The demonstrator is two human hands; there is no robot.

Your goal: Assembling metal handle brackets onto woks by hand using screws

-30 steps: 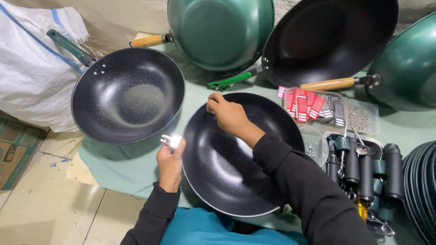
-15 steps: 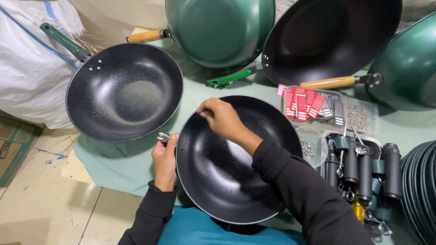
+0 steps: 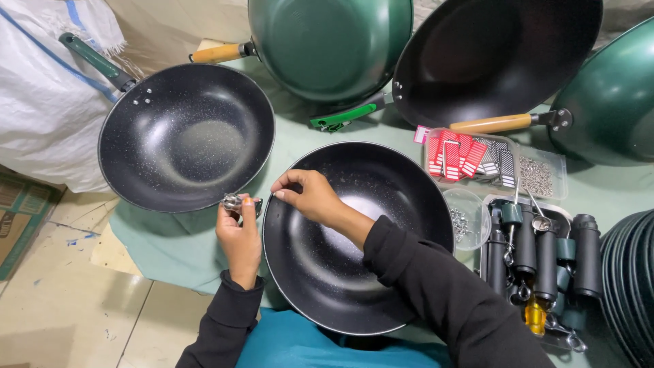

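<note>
A black speckled wok without a handle (image 3: 354, 272) rests in front of me on the green cloth, tilted toward my lap. My left hand (image 3: 238, 235) is at its left rim, pinching a small silver metal fitting (image 3: 233, 202) against the outside. My right hand (image 3: 303, 197) reaches across the inside of the wok to that same rim spot, fingertips pinched on something tiny that I cannot make out.
A finished black wok with a green handle (image 3: 187, 136) lies at left. Green and black woks (image 3: 327, 41) lean at the back. At right: a tray of red tags (image 3: 453, 157), a clear dish of screws (image 3: 466, 221), a tray of black handles (image 3: 538, 252), stacked pans (image 3: 633, 286).
My right hand moved left along the wok's rim to meet my left hand. The wok slid slightly left and down.
</note>
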